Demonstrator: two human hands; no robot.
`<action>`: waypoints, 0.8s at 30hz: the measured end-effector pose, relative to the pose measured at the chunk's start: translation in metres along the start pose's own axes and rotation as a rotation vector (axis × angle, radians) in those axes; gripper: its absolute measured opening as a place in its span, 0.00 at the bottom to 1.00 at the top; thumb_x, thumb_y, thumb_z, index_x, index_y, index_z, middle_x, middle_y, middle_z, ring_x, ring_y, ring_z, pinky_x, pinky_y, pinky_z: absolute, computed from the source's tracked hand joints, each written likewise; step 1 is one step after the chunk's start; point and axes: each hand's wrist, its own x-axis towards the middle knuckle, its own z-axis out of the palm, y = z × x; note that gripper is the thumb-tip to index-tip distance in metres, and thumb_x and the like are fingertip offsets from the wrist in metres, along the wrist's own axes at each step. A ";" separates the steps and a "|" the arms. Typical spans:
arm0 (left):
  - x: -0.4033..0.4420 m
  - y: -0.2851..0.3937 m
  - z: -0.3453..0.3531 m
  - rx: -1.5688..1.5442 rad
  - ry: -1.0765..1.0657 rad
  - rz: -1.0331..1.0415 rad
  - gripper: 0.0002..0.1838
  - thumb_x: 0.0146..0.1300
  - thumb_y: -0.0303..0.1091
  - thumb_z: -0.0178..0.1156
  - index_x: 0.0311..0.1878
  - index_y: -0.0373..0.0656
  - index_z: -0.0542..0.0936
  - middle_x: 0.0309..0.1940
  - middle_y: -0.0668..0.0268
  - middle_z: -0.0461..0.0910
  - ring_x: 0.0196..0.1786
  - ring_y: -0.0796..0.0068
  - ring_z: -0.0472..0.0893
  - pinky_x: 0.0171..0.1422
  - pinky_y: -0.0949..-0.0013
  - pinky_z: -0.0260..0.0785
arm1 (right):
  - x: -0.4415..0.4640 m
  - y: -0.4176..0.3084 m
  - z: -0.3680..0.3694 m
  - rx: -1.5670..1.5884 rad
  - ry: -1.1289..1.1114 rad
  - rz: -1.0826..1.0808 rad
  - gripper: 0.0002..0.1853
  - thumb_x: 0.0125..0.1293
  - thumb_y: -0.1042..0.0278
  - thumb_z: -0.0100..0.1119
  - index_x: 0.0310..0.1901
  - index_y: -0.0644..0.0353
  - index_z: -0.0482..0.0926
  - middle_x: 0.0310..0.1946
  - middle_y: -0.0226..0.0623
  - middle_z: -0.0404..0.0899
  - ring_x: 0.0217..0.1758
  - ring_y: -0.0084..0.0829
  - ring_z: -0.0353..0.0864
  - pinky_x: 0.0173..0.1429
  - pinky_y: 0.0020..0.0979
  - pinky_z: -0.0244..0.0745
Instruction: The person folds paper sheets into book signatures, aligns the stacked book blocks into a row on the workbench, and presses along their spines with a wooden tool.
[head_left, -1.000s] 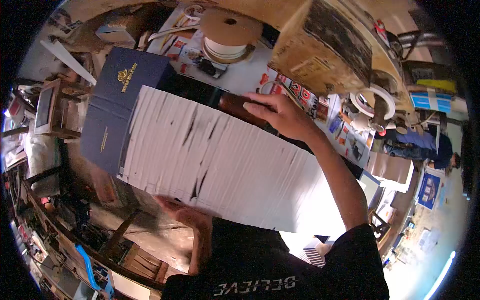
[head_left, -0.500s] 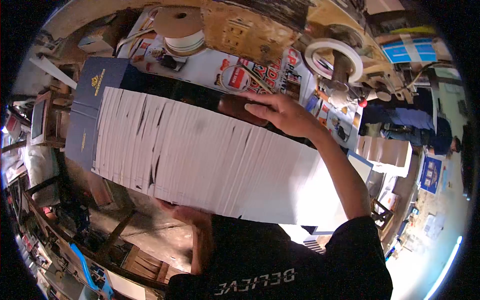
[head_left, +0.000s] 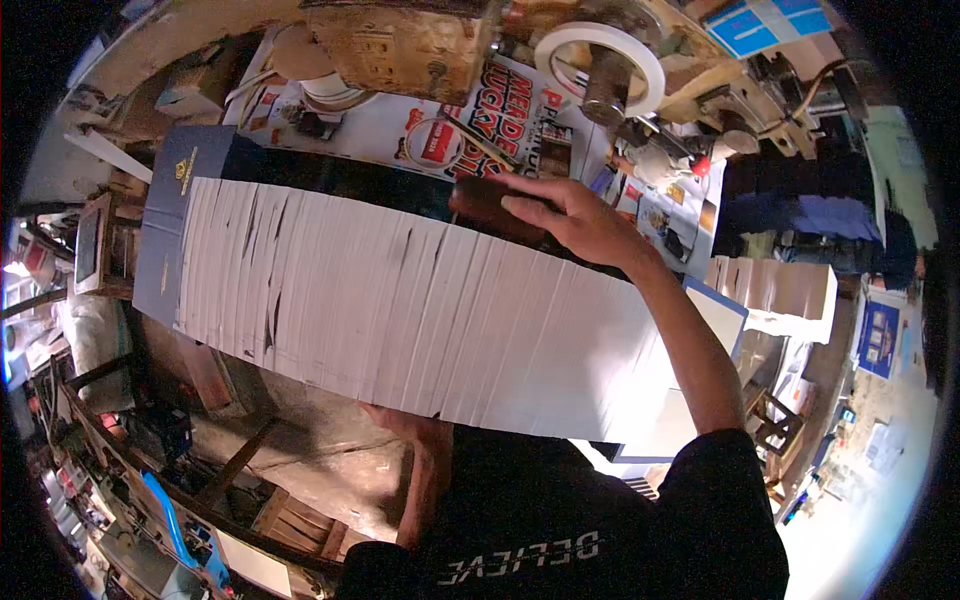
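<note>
A long row of white page blocks (head_left: 400, 300) lies across the view, packed tight with a few dark gaps. At its left end stands a dark blue hard cover (head_left: 165, 240) with gold print. My right hand (head_left: 580, 220) reaches over the row and grips a dark brown block (head_left: 490, 205), thumb on the near side. The block sits at the row's far edge, against the dark surface (head_left: 350, 182) along it. My left hand (head_left: 405, 420) is at the near lower edge of the row, its fingers mostly hidden by the pages.
Behind the row, a table with printed sheets (head_left: 430, 135) carries a roll (head_left: 320, 75) and a wooden block (head_left: 400, 50). A white tape ring (head_left: 645, 75) hangs on a machine. More stacked pages (head_left: 785, 290) stand at right. A wooden frame (head_left: 240, 460) is at lower left.
The view has turned, shifting the background left and up. My right hand and the brown block have moved right along the row. My left hand has also shifted right below it.
</note>
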 end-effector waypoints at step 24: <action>-0.051 -0.010 0.016 0.082 -0.149 0.021 0.37 0.67 0.52 0.48 0.73 0.37 0.60 0.73 0.48 0.60 0.76 0.53 0.60 0.79 0.45 0.50 | -0.102 0.042 -0.048 -0.134 -0.028 0.140 0.24 0.76 0.48 0.49 0.69 0.46 0.72 0.40 0.40 0.85 0.44 0.30 0.84 0.54 0.33 0.74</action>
